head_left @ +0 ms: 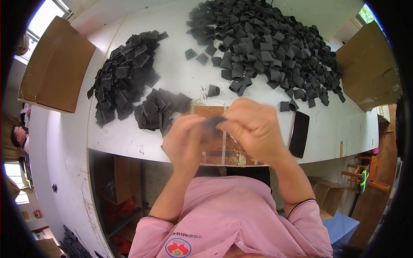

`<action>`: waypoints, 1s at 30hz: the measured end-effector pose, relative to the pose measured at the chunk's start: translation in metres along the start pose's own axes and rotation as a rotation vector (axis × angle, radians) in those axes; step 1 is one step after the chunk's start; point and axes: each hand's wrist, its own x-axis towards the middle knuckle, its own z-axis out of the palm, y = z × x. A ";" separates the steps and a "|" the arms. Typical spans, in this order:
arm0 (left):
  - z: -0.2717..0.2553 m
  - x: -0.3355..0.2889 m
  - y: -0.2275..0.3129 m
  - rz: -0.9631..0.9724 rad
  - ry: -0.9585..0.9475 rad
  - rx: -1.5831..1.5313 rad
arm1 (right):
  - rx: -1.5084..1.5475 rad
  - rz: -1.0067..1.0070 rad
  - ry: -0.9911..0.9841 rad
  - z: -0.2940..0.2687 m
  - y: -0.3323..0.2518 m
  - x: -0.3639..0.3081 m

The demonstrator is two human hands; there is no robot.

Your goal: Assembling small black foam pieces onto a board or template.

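Both my hands meet over a brown, tape-striped board (pixel 234 144) at the table's front edge. My left hand (pixel 183 139) and my right hand (pixel 258 129) pinch a small dark grey fabric piece (pixel 211 126) between them, its shape smeared by motion. Just left of my left hand lies a small heap of flat black pieces (pixel 155 109). Beyond my hands stands a single curved dark sleeve (pixel 213 90). A big pile of similar open sleeves (pixel 266 51) spreads over the far right of the table.
A larger pile of flat black pieces (pixel 124 77) lies on the white table (pixel 172 56) at left. A black phone-like slab (pixel 299 134) rests right of my right hand. Cardboard boxes stand at the left (pixel 58 64) and right (pixel 370 69) ends. Another person (pixel 19 135) is far left.
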 end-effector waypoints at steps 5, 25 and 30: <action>-0.014 -0.032 -0.047 -0.143 -0.095 0.745 | 0.037 0.447 0.424 -0.017 0.032 -0.008; -0.020 -0.048 -0.074 -0.516 -0.178 0.269 | 0.167 0.721 0.094 0.074 0.028 -0.108; 0.001 -0.069 -0.024 -1.052 0.115 -0.700 | 0.540 0.734 0.334 0.078 0.015 -0.099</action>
